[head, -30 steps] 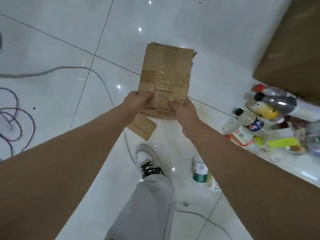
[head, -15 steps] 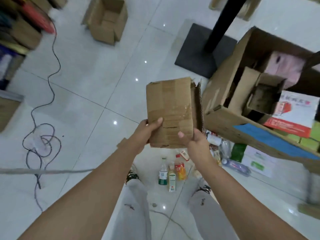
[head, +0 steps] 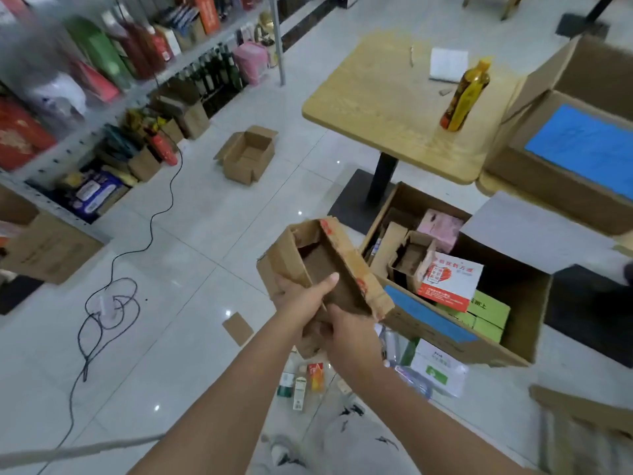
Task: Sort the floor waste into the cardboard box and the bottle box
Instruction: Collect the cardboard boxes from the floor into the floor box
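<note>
I'm seeing glossy white floor tiles (head: 212, 217) reflecting ceiling lights, stocked shelves (head: 85, 97) left, wooden table (head: 387, 97) ahead.

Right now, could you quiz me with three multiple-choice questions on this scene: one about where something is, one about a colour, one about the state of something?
1. Where does the yellow drink bottle stand?
A. on the wooden table
B. on the floor
C. inside the big cardboard box

2. What colour is the strip on the near wall of the big cardboard box?
A. red
B. blue
C. green

3. How is the small carton being handled?
A. lying untouched on the floor
B. pinched in one hand only
C. held in both hands

Answers: 1 A, the bottle stands upright on the tabletop. 2 B, a blue strip runs along the wall below the box's rim. 3 C, the left hand and the right hand both grip its lower end in the air, beside the big box.
</note>
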